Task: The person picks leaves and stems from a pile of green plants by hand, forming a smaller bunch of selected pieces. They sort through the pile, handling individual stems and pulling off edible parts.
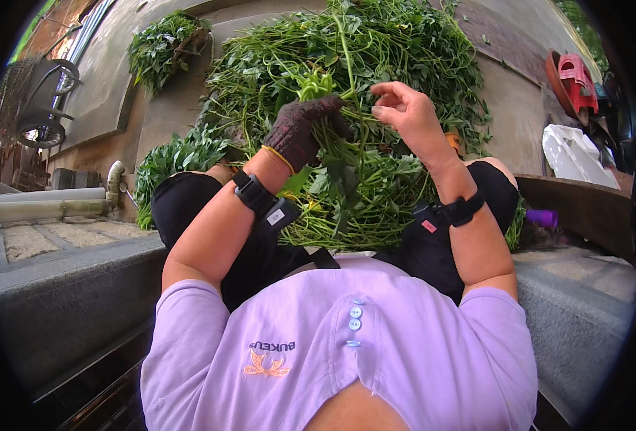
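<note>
My left hand [303,126], in a dark knitted glove with a yellow cuff edge, is closed around a bunch of green leafy vine stems [317,85]. The stem ends stick up above the fist, and leaves hang beneath it. My right hand [408,116] is bare, its fingers curled with a gap between thumb and forefinger. Nothing shows between them. One long stem [346,48] rises just left of those fingertips, apart from them. Beyond both hands spreads a large heap of leafy vines [404,48], and more vines [350,221] lie between my knees.
Leafy bunches lie at the upper left [161,51] and beside my left knee [180,153]. White plastic pipes [40,202] run at the left, near a wheeled cart [40,108]. On the right are a red plastic stool [576,81], a white foam piece [576,153] and a purple object [541,218].
</note>
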The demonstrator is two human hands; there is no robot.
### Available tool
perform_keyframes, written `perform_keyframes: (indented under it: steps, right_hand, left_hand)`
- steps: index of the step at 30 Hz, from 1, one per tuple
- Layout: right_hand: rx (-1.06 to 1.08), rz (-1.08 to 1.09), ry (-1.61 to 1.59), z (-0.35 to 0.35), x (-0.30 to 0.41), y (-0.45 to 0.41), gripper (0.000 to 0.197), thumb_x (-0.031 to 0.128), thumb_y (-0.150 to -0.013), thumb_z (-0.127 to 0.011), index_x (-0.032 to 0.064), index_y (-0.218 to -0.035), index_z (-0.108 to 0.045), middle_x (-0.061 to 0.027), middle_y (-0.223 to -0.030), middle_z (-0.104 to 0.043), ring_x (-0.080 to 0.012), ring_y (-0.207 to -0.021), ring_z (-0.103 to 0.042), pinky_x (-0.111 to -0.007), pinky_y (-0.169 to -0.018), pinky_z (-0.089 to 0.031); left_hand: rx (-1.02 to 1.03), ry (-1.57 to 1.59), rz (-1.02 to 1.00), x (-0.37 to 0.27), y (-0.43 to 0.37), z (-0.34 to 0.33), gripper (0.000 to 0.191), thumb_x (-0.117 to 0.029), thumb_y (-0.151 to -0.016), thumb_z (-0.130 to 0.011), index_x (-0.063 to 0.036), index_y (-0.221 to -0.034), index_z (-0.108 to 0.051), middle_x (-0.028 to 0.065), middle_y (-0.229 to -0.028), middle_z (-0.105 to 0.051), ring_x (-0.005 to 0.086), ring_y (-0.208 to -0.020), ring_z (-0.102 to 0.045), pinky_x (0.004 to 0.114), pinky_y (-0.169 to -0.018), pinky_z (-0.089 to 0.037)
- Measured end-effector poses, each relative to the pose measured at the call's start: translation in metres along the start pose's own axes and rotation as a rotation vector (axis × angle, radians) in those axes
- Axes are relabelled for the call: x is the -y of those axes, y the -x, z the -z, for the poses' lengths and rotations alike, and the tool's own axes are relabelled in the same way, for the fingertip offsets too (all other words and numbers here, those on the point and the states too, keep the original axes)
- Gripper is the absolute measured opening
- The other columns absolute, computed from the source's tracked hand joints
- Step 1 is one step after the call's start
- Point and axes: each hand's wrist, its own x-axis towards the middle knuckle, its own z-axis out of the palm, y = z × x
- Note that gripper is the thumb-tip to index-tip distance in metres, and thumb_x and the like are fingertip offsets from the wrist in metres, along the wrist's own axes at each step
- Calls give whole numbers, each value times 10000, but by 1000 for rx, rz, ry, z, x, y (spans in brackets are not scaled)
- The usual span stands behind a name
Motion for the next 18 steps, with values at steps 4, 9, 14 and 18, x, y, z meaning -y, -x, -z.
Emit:
perform_keyframes:
  steps: [4, 9, 14, 18]
  right_hand:
    - [345, -212, 606, 0, -8, 10, 301, 322, -757, -701, 28, -821, -707, -177, -722, -660, -328, -703, -645, -402, -649, -500]
    - [483, -263, 981, -37, -36, 30, 323, 343, -755, -695, 45, -878, -720, -173, -906, -695, -376, -849, -667, -451, -747, -527]
    - [329, -161, 757, -51, -62, 31, 364, 363, -768, -696, 54, -962, -700, -164, -862, -689, -352, -836, -665, -423, -710, -514]
    - [169, -89, 374, -54, -90, 24, 322, 309, -789, -674, 45, -972, -690, -156, -875, -672, -290, -764, -652, -376, -669, -493]
  left_hand:
    - [110, 187, 9, -9, -12, 15, 216, -172, -882, -632, 26, -967, -623, 152, -810, -671, 345, -865, -675, 495, -922, -503]
    - [-36, 189, -44, -28, -4, 17, 187, -139, -869, -649, 26, -956, -634, 133, -811, -658, 295, -759, -659, 473, -829, -550]
    - [94, 122, -235, -49, 7, 12, 176, -122, -866, -632, 31, -953, -641, 145, -816, -655, 289, -815, -656, 477, -883, -534]
    - [3, 58, -134, -60, 20, -4, 238, -205, -905, -588, 31, -914, -620, 142, -822, -645, 316, -851, -649, 527, -960, -478]
